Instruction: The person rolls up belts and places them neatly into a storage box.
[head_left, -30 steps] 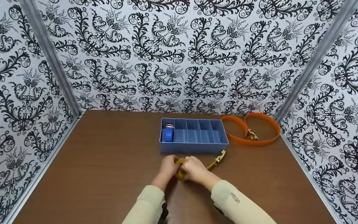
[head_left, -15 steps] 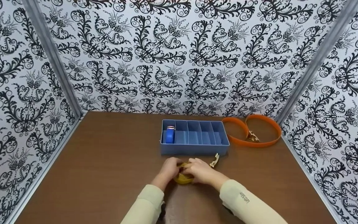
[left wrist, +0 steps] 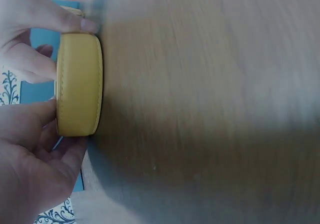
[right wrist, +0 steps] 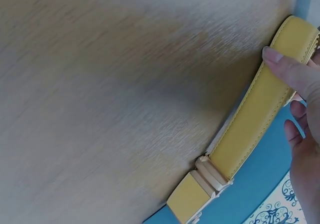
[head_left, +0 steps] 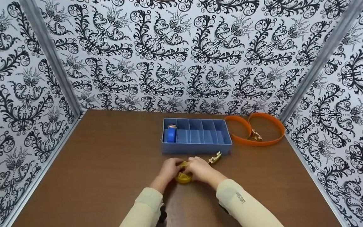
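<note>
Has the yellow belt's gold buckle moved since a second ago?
Yes, to the left: in the head view, the gold buckle now sits farther in from the right end of the blue divided box.

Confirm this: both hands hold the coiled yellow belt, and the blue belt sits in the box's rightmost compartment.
Wrong compartment: the head view shows the blue belt in the box's leftmost one. The rest stands: left hand and right hand hold the coiled yellow belt.
</note>
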